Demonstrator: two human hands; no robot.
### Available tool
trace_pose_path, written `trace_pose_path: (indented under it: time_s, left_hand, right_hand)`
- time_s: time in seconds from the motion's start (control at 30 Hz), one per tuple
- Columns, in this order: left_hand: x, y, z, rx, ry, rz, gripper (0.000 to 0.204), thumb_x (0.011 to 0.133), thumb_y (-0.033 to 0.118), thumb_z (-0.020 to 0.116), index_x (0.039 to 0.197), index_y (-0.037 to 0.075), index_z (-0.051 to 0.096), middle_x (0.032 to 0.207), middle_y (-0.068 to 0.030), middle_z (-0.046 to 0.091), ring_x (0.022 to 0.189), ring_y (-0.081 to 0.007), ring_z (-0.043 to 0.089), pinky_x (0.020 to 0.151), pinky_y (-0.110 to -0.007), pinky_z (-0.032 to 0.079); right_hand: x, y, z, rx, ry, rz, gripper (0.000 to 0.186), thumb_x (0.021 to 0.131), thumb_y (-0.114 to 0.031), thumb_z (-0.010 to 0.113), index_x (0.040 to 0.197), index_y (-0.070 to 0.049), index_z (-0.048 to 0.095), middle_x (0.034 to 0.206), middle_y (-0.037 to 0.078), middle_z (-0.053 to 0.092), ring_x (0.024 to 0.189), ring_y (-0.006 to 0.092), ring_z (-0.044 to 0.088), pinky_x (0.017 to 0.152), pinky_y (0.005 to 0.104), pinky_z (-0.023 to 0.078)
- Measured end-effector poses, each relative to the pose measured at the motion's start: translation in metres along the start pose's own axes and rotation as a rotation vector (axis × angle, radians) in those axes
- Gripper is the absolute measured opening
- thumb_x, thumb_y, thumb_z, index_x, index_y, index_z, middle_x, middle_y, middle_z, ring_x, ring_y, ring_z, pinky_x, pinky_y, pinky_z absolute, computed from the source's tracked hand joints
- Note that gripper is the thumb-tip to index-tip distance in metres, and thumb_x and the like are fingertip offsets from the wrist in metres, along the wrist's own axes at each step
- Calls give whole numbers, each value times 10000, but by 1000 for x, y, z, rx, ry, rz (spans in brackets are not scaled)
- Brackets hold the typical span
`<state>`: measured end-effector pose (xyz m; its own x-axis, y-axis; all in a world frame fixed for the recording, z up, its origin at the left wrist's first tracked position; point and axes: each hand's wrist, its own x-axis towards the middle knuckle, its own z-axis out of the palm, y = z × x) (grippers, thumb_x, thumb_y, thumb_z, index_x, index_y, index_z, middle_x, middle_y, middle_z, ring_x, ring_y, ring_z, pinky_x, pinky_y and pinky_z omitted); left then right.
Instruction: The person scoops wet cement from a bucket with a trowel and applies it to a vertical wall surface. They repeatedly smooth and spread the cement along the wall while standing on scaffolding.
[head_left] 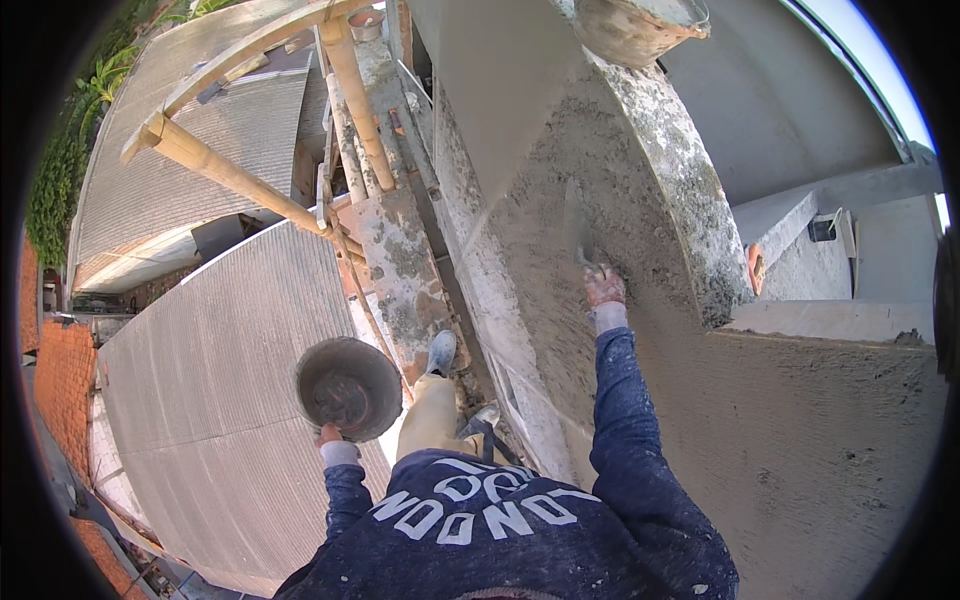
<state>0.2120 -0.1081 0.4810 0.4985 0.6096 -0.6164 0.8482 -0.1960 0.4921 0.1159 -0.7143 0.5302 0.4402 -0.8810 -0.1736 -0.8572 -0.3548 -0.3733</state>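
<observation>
Closest in, the person's dark blue sweatshirt fills the bottom of the view, both sleeves reaching up from it. The left hand point(331, 436) is closed on the rim of a round mortar pan point(349, 388), held out level over the drop, its open mouth facing up with a dark smear of mix inside. Below it lie grey corrugated roofs point(210, 400). The person's shoes point(441, 352) stand on a narrow, mortar-stained plank point(400, 265) that runs along the wall.

Further up, the right hand point(605, 288) is clenched around the handle of a trowel point(577, 228). The blade lies flat against the wet grey plaster wall point(560, 300), its long axis running up and away from the hand, tip pointing toward the top of the wall, tilted slightly left.

Beyond, bamboo scaffold poles point(230, 175) cross at the left, and a second bucket point(640, 28) sits on the curved concrete ledge point(690, 190) at the top.
</observation>
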Motion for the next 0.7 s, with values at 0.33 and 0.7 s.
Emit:
trace_pose_path:
  time_s: [0.33,0.7]
  left_hand:
    - [-38,14,37,21,-168,40,459,681,217,552,1000,-106,620,933,-217,652,826,-336,632,714,-415,491]
    - [-1,-43,61,-33,-235,87,397,706,218,516,917,-99,630,868,-218,657,754,-346,643,650,-452,497]
  right_hand:
    - [-71,2,-94,46,29,42,556,827,-420,601,1242,-54,542,1202,219,569,1120,369,537,966,424,416]
    - [-162,-20,-166,-249,330,-214,396,830,-311,614,1114,-39,570,1002,159,645,931,354,612,820,428,484]
